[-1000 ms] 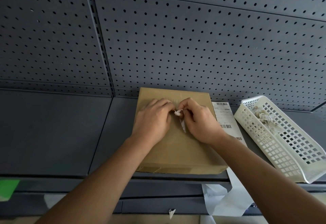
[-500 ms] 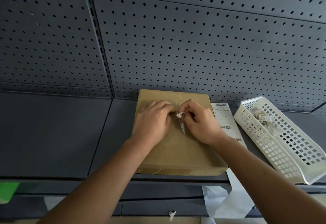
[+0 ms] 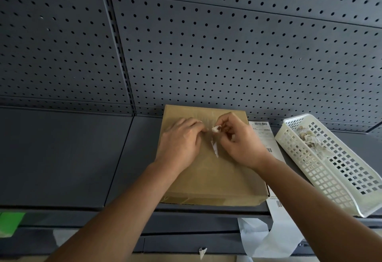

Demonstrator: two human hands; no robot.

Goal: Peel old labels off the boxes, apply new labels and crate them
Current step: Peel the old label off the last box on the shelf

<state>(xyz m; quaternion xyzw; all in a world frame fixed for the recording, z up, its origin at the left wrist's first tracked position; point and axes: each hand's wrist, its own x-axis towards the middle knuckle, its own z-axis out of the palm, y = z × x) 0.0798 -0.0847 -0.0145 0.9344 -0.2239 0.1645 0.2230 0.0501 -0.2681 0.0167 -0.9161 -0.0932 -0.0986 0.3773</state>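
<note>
A flat brown cardboard box (image 3: 223,181) lies on the dark grey shelf (image 3: 62,158), its far edge against the pegboard. My right hand (image 3: 239,142) pinches a torn white scrap of the old label (image 3: 216,129) above the box top. A thin white strip of label remnant (image 3: 215,148) still sticks to the box between my hands. My left hand (image 3: 182,140) rests on the box top with its fingers curled, fingertips at the label remnant. A strip of new barcode labels (image 3: 263,132) lies to the right of the box and hangs over the shelf edge.
A white plastic mesh basket (image 3: 330,179) with several peeled label scraps stands at the right of the shelf. Backing paper (image 3: 275,239) dangles below the shelf edge. A paper scrap (image 3: 202,252) lies lower down. A green object (image 3: 10,222) shows at the lower left.
My right hand has lifted slightly and pulled the white scrap up off the box. My left hand has stayed pressed on the box top.
</note>
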